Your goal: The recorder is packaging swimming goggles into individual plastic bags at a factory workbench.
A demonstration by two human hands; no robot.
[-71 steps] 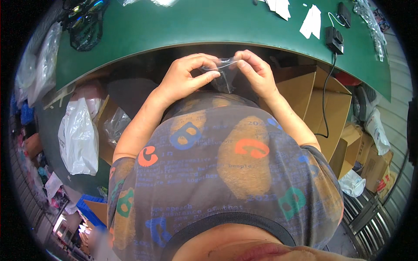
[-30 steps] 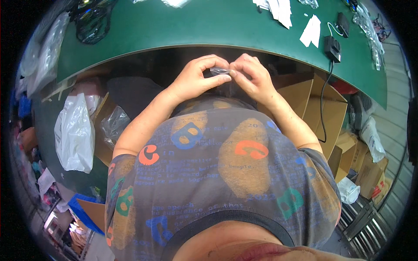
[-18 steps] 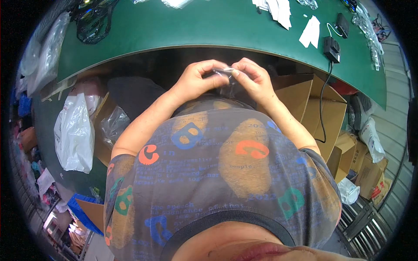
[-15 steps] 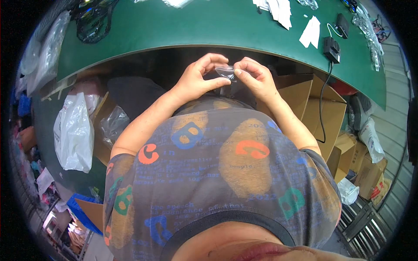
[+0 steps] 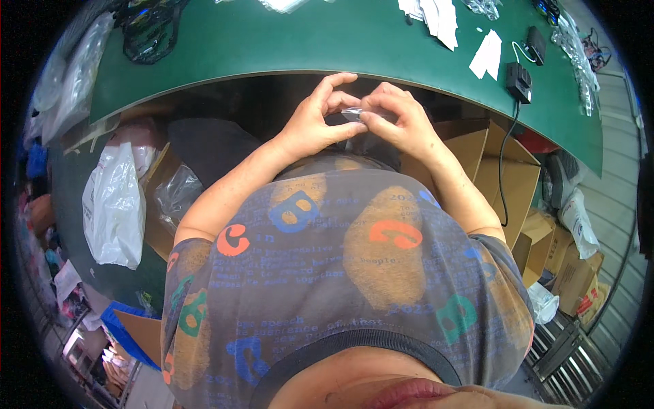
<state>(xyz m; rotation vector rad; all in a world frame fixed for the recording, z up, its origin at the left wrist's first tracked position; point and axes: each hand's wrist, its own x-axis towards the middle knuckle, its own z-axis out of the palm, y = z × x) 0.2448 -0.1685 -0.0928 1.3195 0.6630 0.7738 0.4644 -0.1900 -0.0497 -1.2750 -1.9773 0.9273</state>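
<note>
A small clear plastic bag (image 5: 352,112) is held between my two hands, just off the near edge of the green table. My right hand (image 5: 402,124) pinches its right end between thumb and fingertips. On the other side, the thumb and bent fingers of my left hand (image 5: 319,119) close round the bag's left part, with the index finger raised away from it. Most of the bag is hidden by fingers, and whether anything is inside cannot be made out.
The green table (image 5: 272,48) spans the far side, bearing white paper slips (image 5: 486,54) and a black power adapter (image 5: 519,83) whose cable hangs down. An open cardboard box (image 5: 507,170) stands at my right. A white plastic bag (image 5: 114,204) hangs at my left.
My right hand has shifted slightly left, closer to my left hand. Less of the small bag shows between the fingers now, and my left index finger has lifted.
</note>
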